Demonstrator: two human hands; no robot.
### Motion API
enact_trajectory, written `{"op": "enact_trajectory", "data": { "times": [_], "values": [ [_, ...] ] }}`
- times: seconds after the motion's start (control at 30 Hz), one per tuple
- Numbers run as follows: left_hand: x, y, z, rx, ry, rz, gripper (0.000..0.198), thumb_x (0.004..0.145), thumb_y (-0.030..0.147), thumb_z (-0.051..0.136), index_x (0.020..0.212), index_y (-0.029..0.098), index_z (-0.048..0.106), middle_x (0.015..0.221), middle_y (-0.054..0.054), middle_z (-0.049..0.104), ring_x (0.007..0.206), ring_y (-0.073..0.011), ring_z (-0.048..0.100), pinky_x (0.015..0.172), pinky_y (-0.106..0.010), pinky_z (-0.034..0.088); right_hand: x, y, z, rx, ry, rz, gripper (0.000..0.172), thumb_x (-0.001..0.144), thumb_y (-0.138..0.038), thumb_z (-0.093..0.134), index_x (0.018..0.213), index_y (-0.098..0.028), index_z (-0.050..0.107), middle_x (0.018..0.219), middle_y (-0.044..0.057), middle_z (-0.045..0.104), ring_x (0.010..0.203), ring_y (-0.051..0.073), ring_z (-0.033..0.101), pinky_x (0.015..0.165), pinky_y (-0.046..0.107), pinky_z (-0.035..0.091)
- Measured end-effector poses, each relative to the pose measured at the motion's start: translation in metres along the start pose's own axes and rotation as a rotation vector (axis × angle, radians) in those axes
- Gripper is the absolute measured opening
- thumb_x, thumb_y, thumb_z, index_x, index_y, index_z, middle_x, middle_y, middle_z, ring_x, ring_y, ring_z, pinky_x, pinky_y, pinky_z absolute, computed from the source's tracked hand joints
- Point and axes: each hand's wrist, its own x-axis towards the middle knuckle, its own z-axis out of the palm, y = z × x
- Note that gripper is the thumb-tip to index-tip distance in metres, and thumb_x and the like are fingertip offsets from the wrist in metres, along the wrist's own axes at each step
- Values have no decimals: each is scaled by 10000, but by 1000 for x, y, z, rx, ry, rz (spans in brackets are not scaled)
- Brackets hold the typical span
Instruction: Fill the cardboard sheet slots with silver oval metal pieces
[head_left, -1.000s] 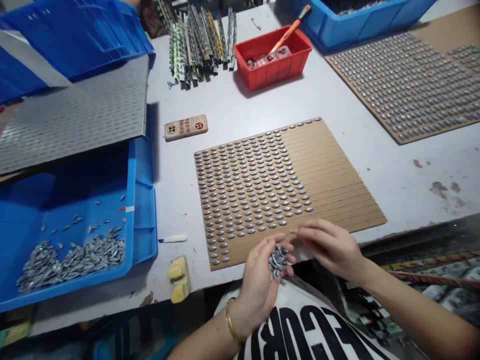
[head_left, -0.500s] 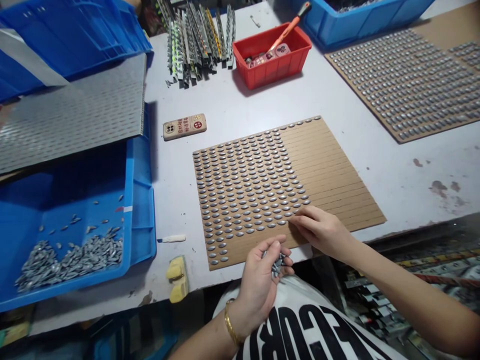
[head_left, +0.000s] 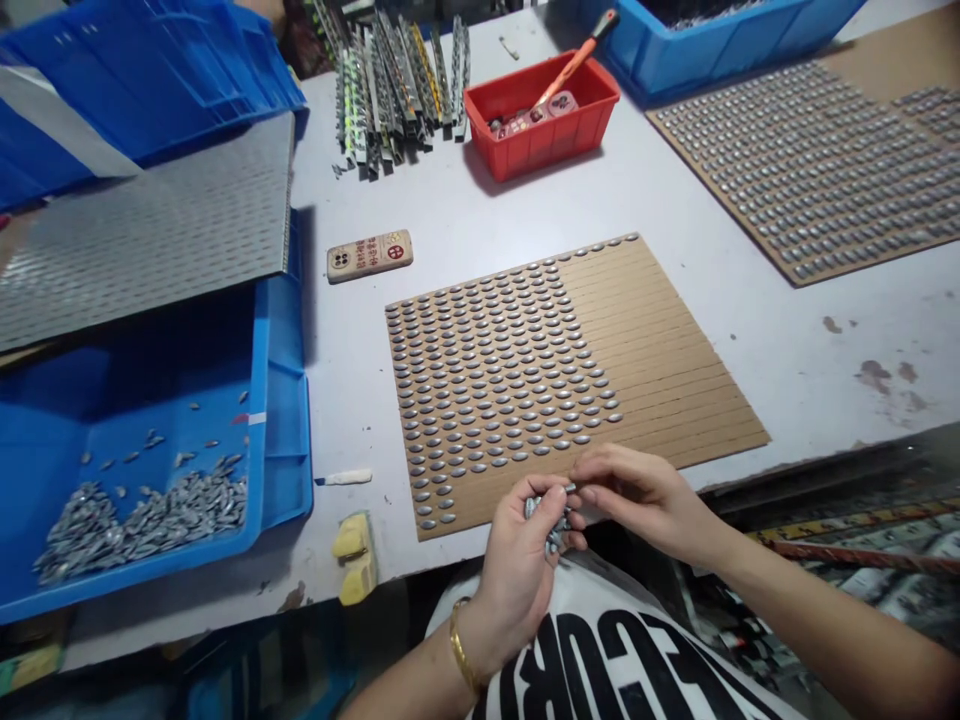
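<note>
From where I stood, the person's left hand (head_left: pixel 517 570) was curled around a clump of small grey metal pieces (head_left: pixel 547 518), held just over the near edge of a ribbed cardboard sheet (head_left: pixel 675 380). The right hand (head_left: pixel 645 495) had its fingertips drawn together at the clump, though I couldn't tell whether they had a piece. Neat work here meant matching the close, even rows of pieces (head_left: pixel 487 380).

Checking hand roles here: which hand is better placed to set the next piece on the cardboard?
Probably the right hand: its fingertips sit at the grey pieces, right by the cardboard. The left hand is curled around those pieces, holding them.
</note>
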Motion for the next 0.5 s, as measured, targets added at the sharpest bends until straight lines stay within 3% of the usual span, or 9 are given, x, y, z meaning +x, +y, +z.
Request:
{"op": "enact_trajectory", "data": {
  "times": [0.1,0.23,0.5],
  "values": [
    [2,-3,1,-18,30,8,263,728,294,744,899,137,620,675,0,573,599,-71,508,570,-191,403,-5,0,13,102,129,45,113,885,-277,581,939,-198,641,886,64,660,825,175,627,700,274,534],
    [4,-7,4,-49,62,19,277,684,298,782,854,150,622,673,-3,584,609,-80,518,569,-194,399,-10,1,24,32,245,-62,173,898,-212,543,1038,-221,645,945,79,654,874,184,627,737,304,538],
    [7,-9,8,4,-61,-14,252,812,286,642,981,103,681,883,-97,638,722,-121,558,610,-228,440,-15,8,7,-228,159,-155,309,906,-130,472,1151,-244,621,1033,78,635,940,173,629,788,278,539]
  ]
}}
